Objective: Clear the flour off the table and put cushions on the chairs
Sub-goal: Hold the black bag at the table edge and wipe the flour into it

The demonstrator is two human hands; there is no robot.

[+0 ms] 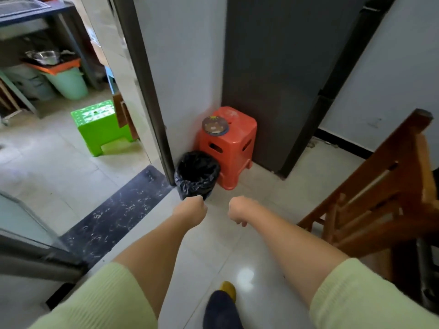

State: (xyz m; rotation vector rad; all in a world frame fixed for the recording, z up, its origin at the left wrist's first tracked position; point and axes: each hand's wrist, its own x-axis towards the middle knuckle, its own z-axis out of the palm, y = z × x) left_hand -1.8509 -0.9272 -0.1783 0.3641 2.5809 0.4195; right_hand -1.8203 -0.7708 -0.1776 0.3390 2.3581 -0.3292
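Observation:
Both my arms reach forward over the tiled floor, in pale green sleeves pushed up. My left hand (192,210) hangs bent at the wrist just at the near rim of a small bin lined with a black bag (197,170); its fingers are hidden behind the back of the hand. My right hand (240,211) is level with it, a little to the right of the bin, with fingers loosely curled downward and nothing visible in them. A wooden chair (380,200) stands at the right. No flour, table or cushion is in view.
A red plastic stool (234,148) with a round patterned disc (215,124) on top stands behind the bin, against a dark cabinet (273,67). Left, past a dark threshold (114,217), a kitchen holds a green stool (102,128) and green tubs (69,83).

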